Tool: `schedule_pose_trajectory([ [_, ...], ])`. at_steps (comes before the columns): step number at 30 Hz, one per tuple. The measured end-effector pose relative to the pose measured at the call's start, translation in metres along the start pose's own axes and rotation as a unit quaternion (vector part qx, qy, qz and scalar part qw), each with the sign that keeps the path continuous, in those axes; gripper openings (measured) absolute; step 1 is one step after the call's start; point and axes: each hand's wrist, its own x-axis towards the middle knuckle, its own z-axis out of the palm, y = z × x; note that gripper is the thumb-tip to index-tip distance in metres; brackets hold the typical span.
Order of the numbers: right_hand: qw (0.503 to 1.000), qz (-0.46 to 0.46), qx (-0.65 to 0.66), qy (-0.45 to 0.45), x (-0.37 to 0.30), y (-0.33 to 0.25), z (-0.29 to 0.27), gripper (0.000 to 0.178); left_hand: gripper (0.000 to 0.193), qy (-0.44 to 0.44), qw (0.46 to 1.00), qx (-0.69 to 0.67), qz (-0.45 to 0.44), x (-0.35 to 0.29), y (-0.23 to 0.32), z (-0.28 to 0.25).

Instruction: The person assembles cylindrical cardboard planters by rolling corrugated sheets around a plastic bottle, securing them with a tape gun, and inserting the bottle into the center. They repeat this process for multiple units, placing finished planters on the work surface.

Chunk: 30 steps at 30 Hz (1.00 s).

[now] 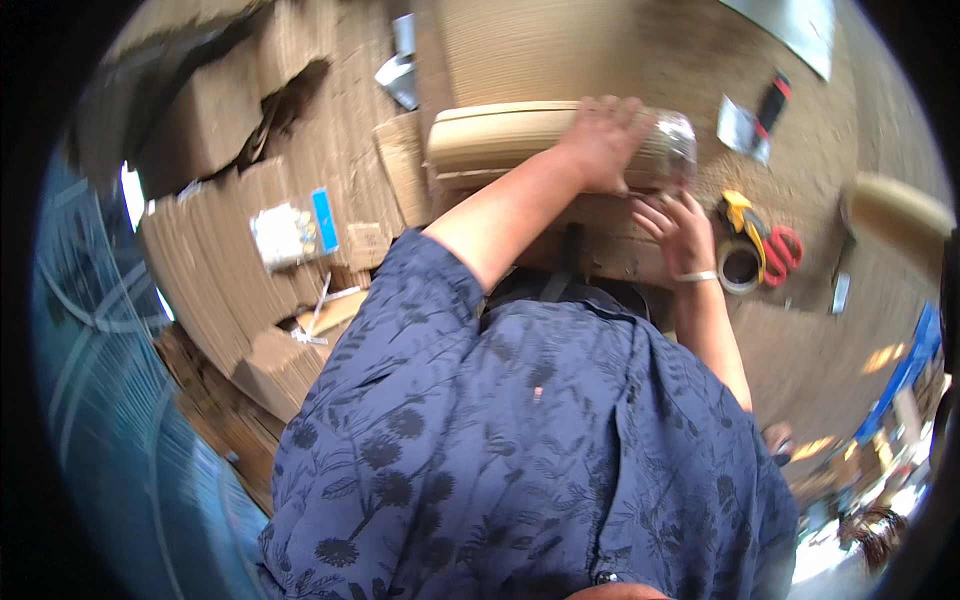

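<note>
A bundle that looks like rolled corrugated cardboard [510,130] lies crosswise on the bench in front of me. Shiny clear plastic [677,140] covers its right end. My left hand [605,145] rests over the top of the roll, fingers stretched out and spread against it. At the near side of the wrapped end is my right hand [683,232], its fingers apart and touching or almost touching the plastic; blur hides the exact contact. Just right of that hand lie a tape roll [740,265], a yellow-and-black tool [740,215] and red-handled scissors [783,252].
Cardboard stacks [215,265] fill the left side, bearing a bag of small pale pieces [283,237] and a blue strip [325,220]. A red-and-black handled tool [772,103] lies at the far right. Another roll [900,212] sits near the right edge.
</note>
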Motion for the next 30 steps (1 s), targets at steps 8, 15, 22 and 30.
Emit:
schedule_pose_trajectory([
  [8,0.364,-0.327,-0.872,0.028,0.012,-0.047,0.070,0.118,0.113,-0.050,0.992,-0.112,-0.007,0.012,-0.021,-0.034],
  [15,0.318,-0.308,-0.892,-0.091,0.067,-0.074,0.076,0.127,0.051,0.317,0.935,-0.158,-0.017,-0.004,-0.013,0.022],
  [22,0.344,-0.232,-0.907,-0.076,0.063,-0.085,0.081,0.129,0.040,0.634,0.669,-0.339,-0.188,-0.181,-0.072,0.061],
  [30,0.310,-0.247,-0.912,-0.104,0.069,-0.090,0.067,0.135,0.067,0.472,0.639,-0.523,-0.309,-0.198,-0.108,0.164],
])
